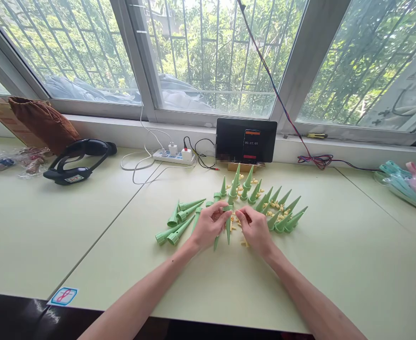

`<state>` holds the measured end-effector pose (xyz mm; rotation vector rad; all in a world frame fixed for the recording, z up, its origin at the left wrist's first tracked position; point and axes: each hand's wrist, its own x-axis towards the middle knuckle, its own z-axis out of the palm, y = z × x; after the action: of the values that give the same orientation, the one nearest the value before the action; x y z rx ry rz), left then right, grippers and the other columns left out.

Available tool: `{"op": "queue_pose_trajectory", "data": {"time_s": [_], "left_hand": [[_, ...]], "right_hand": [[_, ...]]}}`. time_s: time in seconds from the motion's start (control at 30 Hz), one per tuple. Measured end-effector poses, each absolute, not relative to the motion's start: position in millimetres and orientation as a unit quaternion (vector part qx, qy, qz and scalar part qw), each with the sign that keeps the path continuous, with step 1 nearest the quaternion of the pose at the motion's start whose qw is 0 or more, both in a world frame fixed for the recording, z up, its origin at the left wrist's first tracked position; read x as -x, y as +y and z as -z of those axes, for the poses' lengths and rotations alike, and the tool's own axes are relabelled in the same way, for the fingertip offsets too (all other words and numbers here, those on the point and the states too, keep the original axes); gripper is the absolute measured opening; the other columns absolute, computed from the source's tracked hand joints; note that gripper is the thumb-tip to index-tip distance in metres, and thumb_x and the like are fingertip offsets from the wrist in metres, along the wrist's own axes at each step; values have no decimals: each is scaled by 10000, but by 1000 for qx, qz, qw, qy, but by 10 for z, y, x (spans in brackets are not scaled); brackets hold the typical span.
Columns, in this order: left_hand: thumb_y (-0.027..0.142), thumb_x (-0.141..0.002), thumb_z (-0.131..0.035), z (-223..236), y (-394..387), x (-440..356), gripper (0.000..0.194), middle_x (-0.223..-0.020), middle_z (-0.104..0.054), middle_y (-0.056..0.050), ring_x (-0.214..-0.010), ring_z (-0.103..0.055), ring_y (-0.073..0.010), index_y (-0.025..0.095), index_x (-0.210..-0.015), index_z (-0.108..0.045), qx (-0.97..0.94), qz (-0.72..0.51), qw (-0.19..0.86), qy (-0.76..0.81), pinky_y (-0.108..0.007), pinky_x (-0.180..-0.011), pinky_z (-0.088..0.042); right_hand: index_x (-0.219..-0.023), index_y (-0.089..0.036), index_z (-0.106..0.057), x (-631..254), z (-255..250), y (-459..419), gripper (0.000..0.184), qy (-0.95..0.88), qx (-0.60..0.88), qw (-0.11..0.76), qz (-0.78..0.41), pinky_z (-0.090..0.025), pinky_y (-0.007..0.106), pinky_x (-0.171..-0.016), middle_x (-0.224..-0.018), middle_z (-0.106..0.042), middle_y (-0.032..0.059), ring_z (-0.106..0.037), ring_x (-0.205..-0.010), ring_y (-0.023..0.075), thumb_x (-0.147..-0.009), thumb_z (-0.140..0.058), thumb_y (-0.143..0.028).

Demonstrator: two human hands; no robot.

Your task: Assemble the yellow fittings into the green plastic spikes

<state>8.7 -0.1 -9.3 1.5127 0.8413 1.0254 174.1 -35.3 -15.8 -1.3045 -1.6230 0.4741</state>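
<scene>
My left hand (210,224) is closed on a green plastic watering spike (228,232), its cap end up and its tip pointing down. Just right of it, the fingertips of my right hand (257,231) are pinched together; whatever they hold is hidden or too small to name. Small yellow plastic valves (244,243) lie on the table under and between the hands. Left of my left hand, several loose green spikes (174,231) lie on their sides. Behind and right of my hands, more green spikes (291,222) stand tip up among yellow valves.
A dark tablet (225,141) leans at the window with a phone timer showing. Beside it are a power strip (174,156) and cables. Black goggles (75,160) and a brown pouch (41,120) sit at left. Bagged teal and pink items (406,184) lie far right.
</scene>
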Motion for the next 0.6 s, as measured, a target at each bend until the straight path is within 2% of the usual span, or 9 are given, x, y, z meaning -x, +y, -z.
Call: {"op": "queue_pose_trajectory", "data": {"time_s": [0.33, 0.47, 0.6], "left_hand": [[454, -874, -633, 60, -3, -86, 282, -603, -420, 73, -418, -472, -77, 202, -994, -592, -646, -423, 526, 356, -200, -392, -384], [462, -875, -628, 42, 21, -84, 287, -604, -438, 73, -425, -485, -80, 205, -999, -597, -654, -424, 512, 361, -203, -404, -403], [476, -887, -605, 18, 38, -83, 300, -591, -443, 74, -432, -495, -91, 208, -1022, -599, -657, -424, 505, 366, -211, -408, -424]], "right_hand": [[-651, -211, -379, -1715, 166, -341, 417, -672, 528, 481, -198, -276, 260, -519, -580, -364, -48, -310, -541, 117, -1020, -414, -403], [-672, -207, -422, -1711, 145, -346, 399, -671, 529, 480, -200, -292, 256, -526, -590, -397, -44, -347, -551, 119, -1019, -424, -404], [-762, -197, -536, -1715, 113, -354, 338, -677, 530, 472, -195, -338, 255, -551, -637, -468, -28, -408, -579, 131, -1016, -429, -392]]}}
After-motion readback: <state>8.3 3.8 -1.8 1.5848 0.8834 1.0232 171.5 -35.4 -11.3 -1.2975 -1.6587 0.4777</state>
